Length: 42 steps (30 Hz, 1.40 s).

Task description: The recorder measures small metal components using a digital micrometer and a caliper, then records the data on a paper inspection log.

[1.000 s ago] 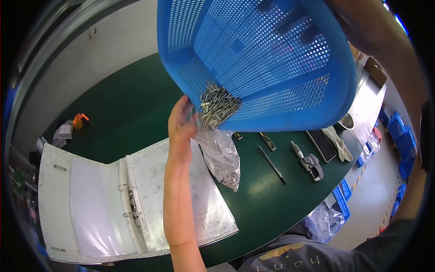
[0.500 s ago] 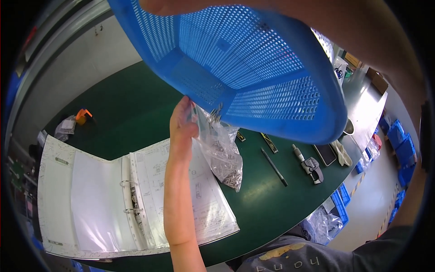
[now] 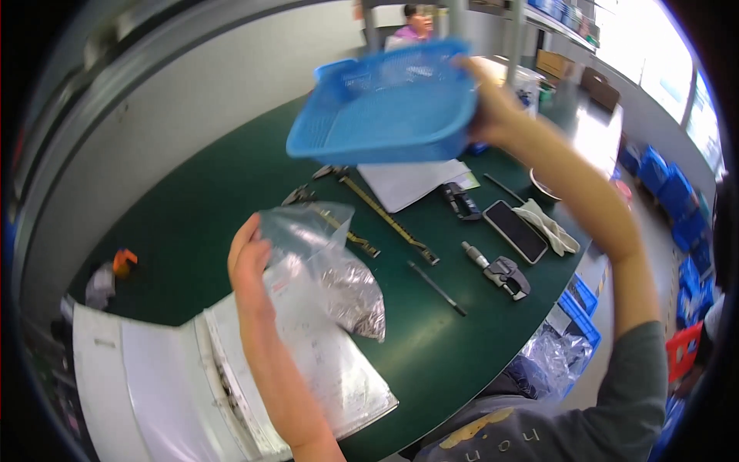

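My left hand (image 3: 252,258) is closed on the upper edge of a clear plastic bag (image 3: 308,235). Many small metal pins (image 3: 352,296) fill its lower part, which hangs over the edge of the open binder (image 3: 339,377). Held up at the far side of the table, a blue perforated plastic basket (image 3: 385,119) is gripped at its right rim by my right hand (image 3: 493,108). No parts can be made out inside the basket, which is slightly blurred.
On the green table (image 3: 408,362) lie two calipers (image 3: 389,219), a pen (image 3: 437,289), a micrometer (image 3: 500,271), a phone (image 3: 516,231), a white glove (image 3: 550,227) and papers (image 3: 404,185). Blue crates (image 3: 577,339) stand beyond the right edge. A person (image 3: 416,27) is at the back.
The basket has moved away from the bag to the far side and is now level instead of tipped. Pins no longer slide from its corner. The left hand with the bag shifted left and lower.
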Motion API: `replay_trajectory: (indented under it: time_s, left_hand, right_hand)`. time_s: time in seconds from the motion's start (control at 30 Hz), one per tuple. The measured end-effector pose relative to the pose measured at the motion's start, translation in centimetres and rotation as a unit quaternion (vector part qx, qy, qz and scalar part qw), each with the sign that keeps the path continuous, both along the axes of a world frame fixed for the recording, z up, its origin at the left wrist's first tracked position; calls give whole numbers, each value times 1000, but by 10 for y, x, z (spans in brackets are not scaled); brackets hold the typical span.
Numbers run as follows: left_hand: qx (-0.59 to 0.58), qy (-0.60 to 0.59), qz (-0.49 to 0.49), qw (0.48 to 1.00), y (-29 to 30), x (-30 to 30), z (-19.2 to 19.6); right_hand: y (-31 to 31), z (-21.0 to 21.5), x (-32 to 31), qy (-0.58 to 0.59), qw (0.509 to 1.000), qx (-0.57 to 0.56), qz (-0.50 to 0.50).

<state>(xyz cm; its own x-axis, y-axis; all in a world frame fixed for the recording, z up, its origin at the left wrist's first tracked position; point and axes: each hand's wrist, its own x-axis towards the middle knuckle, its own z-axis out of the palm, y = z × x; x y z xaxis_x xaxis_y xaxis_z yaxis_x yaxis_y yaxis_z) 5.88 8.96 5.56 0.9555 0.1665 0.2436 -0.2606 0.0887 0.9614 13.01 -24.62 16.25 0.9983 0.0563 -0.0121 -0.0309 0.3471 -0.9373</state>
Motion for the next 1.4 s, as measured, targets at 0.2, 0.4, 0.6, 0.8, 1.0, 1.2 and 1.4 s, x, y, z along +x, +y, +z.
replay_trajectory:
  time_s: [0.2,0.4,0.6,0.8,1.0,1.2,1.4]
  left_hand:
    - [62,-125,71,988,0,-31,19]
    - [188,-310,79,929,-36,-65,30]
    - [313,-277,71,906,-58,-79,18]
    - [457,-356,219,785,-82,-91,28]
    - [655,-46,432,618,-23,-171,-43]
    - [661,-30,435,611,-45,-169,-48]
    - [670,-56,420,610,-68,-145,-47]
  right_hand:
    - [38,-140,100,167,946,138,-242]
    - [40,-157,96,277,915,-19,-294]
    - [-52,-105,19,133,988,-75,-36]
    - [-159,-117,0,-85,949,-286,-106]
    - [-286,-141,-40,-80,765,-563,-303]
    - [-336,-179,-17,105,851,-478,-189]
    - [-320,-182,13,153,893,-415,-87]
